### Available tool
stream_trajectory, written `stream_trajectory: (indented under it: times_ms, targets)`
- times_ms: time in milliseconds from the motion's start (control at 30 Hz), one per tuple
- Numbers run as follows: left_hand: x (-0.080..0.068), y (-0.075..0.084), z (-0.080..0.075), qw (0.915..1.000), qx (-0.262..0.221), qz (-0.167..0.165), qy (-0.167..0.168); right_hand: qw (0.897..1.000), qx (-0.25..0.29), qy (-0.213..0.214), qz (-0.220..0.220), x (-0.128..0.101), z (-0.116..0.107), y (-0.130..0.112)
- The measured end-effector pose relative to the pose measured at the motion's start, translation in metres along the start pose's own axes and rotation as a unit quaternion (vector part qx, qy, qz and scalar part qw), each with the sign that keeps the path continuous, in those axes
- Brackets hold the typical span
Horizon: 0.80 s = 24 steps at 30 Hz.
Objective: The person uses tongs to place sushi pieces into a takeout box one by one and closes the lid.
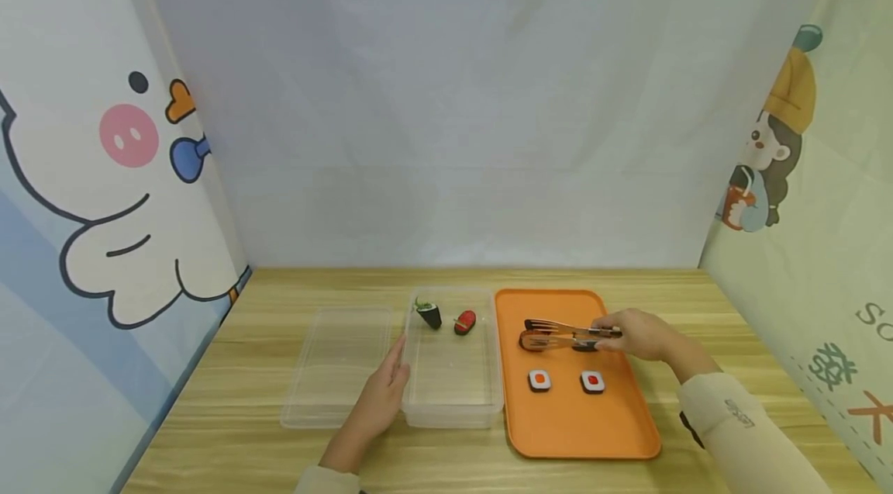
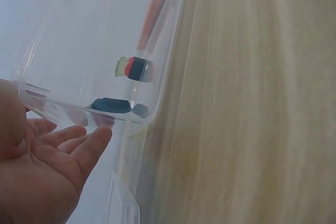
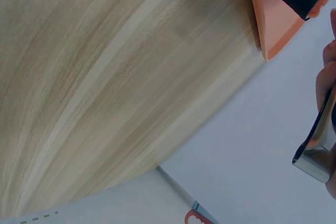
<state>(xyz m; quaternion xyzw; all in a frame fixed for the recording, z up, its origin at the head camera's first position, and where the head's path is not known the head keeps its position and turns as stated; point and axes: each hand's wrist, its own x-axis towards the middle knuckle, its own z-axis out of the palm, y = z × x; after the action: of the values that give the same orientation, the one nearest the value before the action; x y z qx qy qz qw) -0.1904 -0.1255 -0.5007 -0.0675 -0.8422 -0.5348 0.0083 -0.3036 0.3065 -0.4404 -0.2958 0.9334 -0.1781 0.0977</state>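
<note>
My right hand holds metal serving tongs, one arm slotted like a fork, over the orange tray. Beneath the tongs, dark sushi pieces are partly hidden; whether the tips touch one, I cannot tell. Nearer on the tray lie a toy sushi roll with an orange centre and a roll with a red centre. My left hand has its fingers extended along the left wall of a clear plastic box. Inside that box are a hand roll and a red-topped sushi piece.
A clear lid lies left of the box on the wooden table. The box and tray stand side by side, almost touching. Printed curtains surround the table at the back and sides.
</note>
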Motion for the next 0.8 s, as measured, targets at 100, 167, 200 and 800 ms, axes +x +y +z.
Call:
stream_trajectory:
  times_ms: [100, 167, 200, 800]
  targets:
    - [0.0, 0.0, 0.0, 1.0, -0.001, 0.0, 0.001, 1.0, 0.003, 0.003, 0.0, -0.002, -0.002, -0.002]
    - [0.0, 0.001, 0.0, 1.0, -0.001, -0.001, 0.001, 1.0, 0.007, 0.009, 0.001, -0.003, -0.004, -0.004]
    - [-0.001, 0.001, -0.001, 1.0, 0.0, -0.001, 0.001, 1.0, 0.009, 0.012, 0.0, -0.004, -0.005, -0.005]
    - [0.001, 0.001, 0.002, 1.0, -0.002, -0.003, 0.0, 0.999, 0.032, 0.026, -0.012, 0.004, -0.042, -0.03]
